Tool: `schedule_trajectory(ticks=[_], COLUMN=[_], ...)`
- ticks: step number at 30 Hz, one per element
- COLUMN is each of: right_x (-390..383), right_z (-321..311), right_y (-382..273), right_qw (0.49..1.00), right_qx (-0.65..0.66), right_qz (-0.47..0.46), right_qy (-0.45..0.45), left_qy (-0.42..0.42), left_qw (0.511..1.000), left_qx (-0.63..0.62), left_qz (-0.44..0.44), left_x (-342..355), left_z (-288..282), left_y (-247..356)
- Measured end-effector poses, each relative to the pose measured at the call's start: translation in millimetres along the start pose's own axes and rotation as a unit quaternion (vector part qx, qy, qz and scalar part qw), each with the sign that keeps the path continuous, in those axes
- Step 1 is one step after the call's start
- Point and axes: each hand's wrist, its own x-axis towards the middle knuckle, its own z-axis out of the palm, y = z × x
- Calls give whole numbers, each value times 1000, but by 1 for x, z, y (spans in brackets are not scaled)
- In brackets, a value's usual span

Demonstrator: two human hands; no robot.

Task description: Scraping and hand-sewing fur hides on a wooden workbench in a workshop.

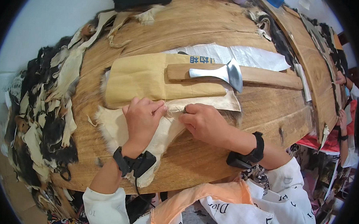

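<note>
Two cream fur pelts lie skin side up: one pelt [145, 166] reaches toward the front edge of the table, the other [218, 101] lies just beyond it. Where their edges meet, the fingers of my left hand [142, 115] are pinched on the near pelt's edge. Just to the right, my right hand [205, 120] is closed, fingertips together by the same edge, with a small dark band on one finger. Thin pale strands show between the hands. What the right fingertips hold is too small to make out.
A yellow paper pattern [137, 78] covers the far pelt. Across it lies a wooden strip [269, 78], topped by a metal crescent-bladed knife [234, 76]. Fur scraps [63, 119] pile along the left edge. A long board [302, 57] stands right; another person's hand [342, 119] is beyond.
</note>
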Motion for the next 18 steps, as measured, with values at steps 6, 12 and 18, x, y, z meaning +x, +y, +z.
schedule_trajectory(ticks=[6, 12, 18], right_x=[0, -8, -2], right_z=[4, -18, -56], right_y=[11, 4, -37], right_qw=[998, 999, 915], right_qx=[64, 32, 323], right_qz=[18, 3, -179], right_qy=[4, -8, -160], left_qy=[35, -24, -38], left_qw=[996, 998, 998], left_qx=[-12, -58, -48], left_qz=[78, 31, 26], left_x=[0, 2, 4], left_z=[10, 7, 3], left_y=[-1, -2, -5])
